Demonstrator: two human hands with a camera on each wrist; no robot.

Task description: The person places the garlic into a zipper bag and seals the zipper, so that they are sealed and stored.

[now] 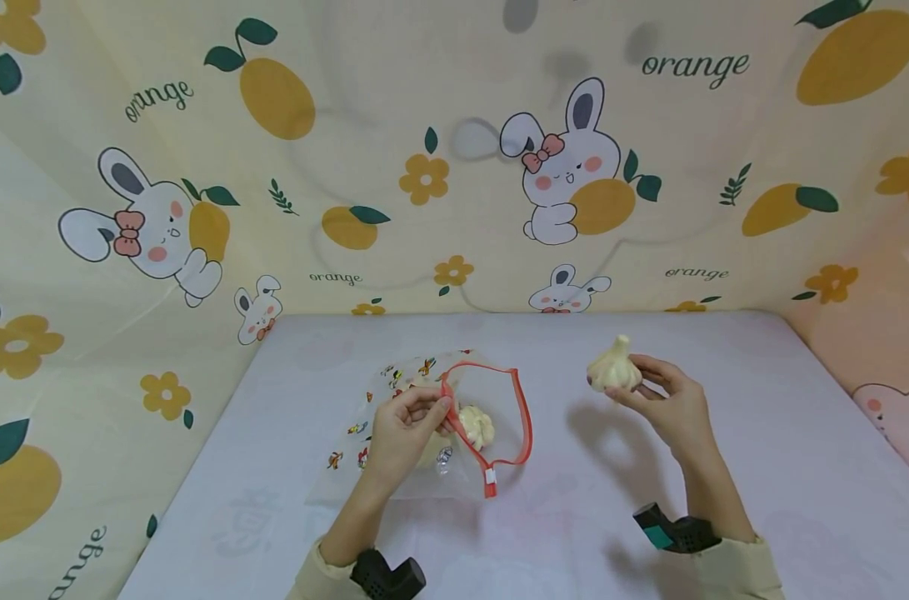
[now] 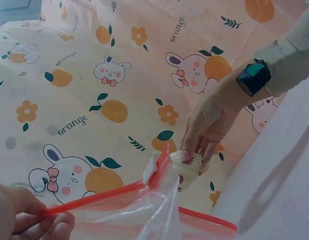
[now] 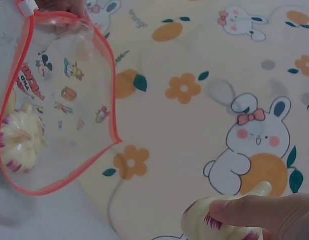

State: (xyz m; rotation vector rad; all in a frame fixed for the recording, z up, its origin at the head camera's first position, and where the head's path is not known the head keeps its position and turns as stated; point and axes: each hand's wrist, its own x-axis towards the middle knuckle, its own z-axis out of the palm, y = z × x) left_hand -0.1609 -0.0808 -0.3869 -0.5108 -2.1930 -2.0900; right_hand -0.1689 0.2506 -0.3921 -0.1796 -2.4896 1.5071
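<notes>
My left hand (image 1: 405, 429) pinches the red rim of a clear, cartoon-printed zip bag (image 1: 394, 487), whose mouth gapes toward the right. Inside the bag lies a garlic bulb (image 1: 476, 427), also visible with purple streaks in the right wrist view (image 3: 22, 140). To the right of the bag, my right hand (image 1: 671, 404) holds another garlic bulb (image 1: 613, 368) above the table, between thumb and fingers, its stem pointing up. In the left wrist view, the left fingers (image 2: 42, 220) grip the red edge, and the held bulb (image 2: 187, 167) shows behind the bag's slider.
A white cloth covers the table (image 1: 559, 533). Behind it hangs a cream backdrop (image 1: 454, 100) printed with rabbits and oranges, which continues down the left side. Dark devices are strapped to both wrists, the right one (image 1: 676, 531) partly teal.
</notes>
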